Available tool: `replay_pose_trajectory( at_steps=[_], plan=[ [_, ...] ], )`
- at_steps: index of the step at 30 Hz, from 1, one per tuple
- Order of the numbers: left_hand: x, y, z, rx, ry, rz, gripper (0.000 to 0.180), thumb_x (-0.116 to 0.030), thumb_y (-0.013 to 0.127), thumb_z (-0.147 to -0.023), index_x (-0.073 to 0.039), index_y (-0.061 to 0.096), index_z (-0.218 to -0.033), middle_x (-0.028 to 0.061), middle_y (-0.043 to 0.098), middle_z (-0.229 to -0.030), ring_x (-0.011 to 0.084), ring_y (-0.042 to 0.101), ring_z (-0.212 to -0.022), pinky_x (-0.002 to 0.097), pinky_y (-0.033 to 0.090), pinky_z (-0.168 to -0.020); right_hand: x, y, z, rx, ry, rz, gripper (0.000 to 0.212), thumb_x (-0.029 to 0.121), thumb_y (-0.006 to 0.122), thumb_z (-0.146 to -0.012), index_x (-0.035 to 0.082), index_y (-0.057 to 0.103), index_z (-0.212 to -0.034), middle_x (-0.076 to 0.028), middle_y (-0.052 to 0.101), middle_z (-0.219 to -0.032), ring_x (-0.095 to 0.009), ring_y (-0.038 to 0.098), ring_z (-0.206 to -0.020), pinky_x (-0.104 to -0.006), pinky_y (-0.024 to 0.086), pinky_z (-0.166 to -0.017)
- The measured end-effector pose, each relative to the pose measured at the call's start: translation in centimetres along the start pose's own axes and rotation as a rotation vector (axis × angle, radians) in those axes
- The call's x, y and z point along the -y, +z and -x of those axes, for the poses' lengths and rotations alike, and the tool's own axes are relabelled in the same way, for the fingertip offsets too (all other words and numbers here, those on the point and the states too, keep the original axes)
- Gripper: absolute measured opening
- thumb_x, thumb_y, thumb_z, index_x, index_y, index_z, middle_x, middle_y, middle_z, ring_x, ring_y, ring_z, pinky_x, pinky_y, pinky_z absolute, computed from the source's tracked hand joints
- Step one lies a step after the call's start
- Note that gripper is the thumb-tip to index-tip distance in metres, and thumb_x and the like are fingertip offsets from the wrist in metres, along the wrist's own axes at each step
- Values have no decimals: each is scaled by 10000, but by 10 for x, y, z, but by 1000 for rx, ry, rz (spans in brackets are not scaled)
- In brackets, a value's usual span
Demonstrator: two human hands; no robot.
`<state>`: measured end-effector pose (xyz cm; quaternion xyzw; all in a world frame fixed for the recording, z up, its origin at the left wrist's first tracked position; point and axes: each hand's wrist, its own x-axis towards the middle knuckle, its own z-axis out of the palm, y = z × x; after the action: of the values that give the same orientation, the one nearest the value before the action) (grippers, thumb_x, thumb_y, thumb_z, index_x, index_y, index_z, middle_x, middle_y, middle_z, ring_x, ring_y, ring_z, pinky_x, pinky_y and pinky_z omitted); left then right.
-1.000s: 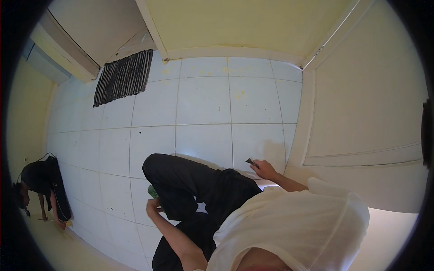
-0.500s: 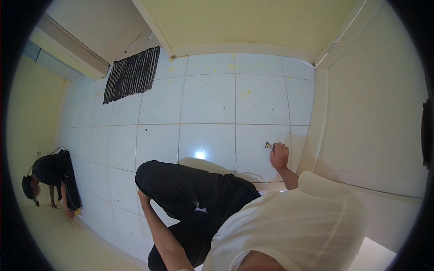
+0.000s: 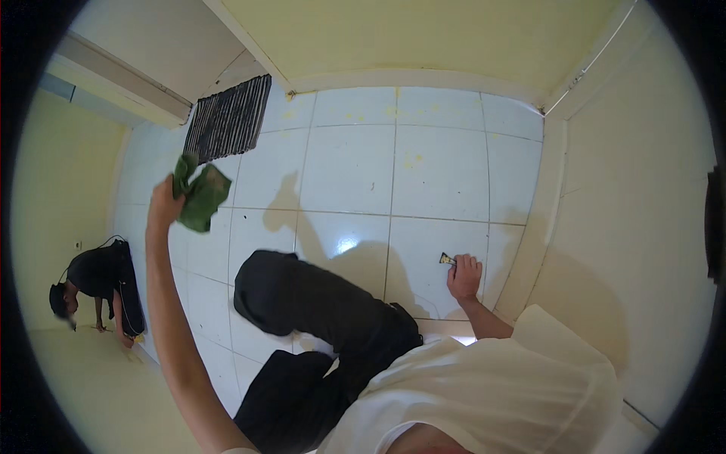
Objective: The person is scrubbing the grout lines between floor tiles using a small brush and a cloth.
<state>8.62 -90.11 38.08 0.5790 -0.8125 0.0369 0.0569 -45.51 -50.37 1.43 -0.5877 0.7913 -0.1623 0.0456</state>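
Observation:
My left hand [image 3: 164, 203] is raised at the left, closed on a crumpled green cloth [image 3: 204, 198] that hangs from it in front of the tiled floor. Low over the white tiles at the right, my right hand [image 3: 465, 278] is wrapped round a small scraper [image 3: 447, 259]. Its flat blade, marked with yellow, points left, while the handle is mostly hidden in the fingers. Yellow spots [image 3: 413, 161] are scattered on the tiles farther off, toward the yellow wall.
A dark striped mat [image 3: 229, 115] lies at the far left near a doorway. At the left edge another person in black [image 3: 98, 271] bends toward the floor by the wall. A yellow wall [image 3: 423, 38] stands ahead, a pale door [image 3: 635, 197] at the right. My bent knees [image 3: 265, 284] reach across the middle.
My left arm has swung up and outward from beside my knee, and the green cloth has come into view in that hand. The right hand with the scraper has moved slightly nearer.

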Motion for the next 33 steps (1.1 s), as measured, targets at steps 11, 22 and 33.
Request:
replay_pose_trajectory(
  at_steps=[11,22,33],
  plan=[
    [-73,-31,-89,125,219,0,389,26,685,-744,37,555,-1110,288,639,-1044,487,574,-1065,523,479,-881,9,-2,-1,93,34,-83,295,215,626,-809,62,582,-1056,-139,543,-1009,-336,504,-1005,-472,385,-907],
    [-135,137,-159,472,653,158,459,-17,708,-746,11,584,-1188,226,647,-1141,431,614,-1072,481,513,-920,-20,27,60,38,55,-28,303,210,658,-784,52,590,-1033,-160,540,-992,-358,503,-1001,-520,379,-935],
    [-223,348,-83,219,556,499,450,-67,668,-766,-84,604,-1211,137,555,-1132,332,567,-1060,468,425,-920,-50,12,51,317,59,105,282,204,670,-764,49,602,-990,-181,534,-969,-384,500,-990,-560,375,-938]
  ],
)
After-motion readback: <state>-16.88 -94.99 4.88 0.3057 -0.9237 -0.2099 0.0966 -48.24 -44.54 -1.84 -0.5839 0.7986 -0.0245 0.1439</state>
